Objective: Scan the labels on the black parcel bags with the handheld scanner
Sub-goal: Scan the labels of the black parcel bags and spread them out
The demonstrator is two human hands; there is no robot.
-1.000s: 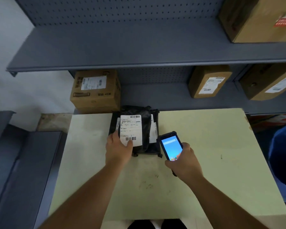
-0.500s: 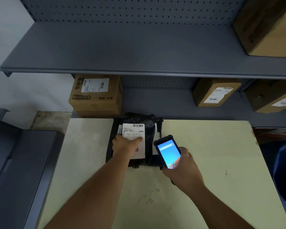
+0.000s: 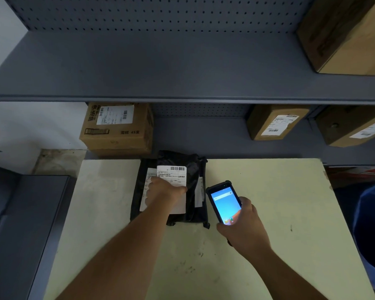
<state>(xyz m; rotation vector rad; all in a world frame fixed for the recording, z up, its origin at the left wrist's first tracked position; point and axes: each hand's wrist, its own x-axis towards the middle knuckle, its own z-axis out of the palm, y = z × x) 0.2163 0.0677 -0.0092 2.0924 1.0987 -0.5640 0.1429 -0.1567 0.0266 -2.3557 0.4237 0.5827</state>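
Seemingly early on, the left hand (image 3: 164,191) presses flat on the top bag's label (image 3: 171,176) in the stack of bags (image 3: 191,191) at the table's (image 3: 268,234) far edge, while the right hand (image 3: 245,230) grips the scanner (image 3: 223,203) beside them, not yet aimed.

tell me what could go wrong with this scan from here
The left hand lies across the top label, covering its lower part, so any barcode there may not read. The black parcel bags overlap with several labels showing, so the handheld scanner in the right hand might catch the wrong one. The glossy, wrinkled bags could also slide when pressed.
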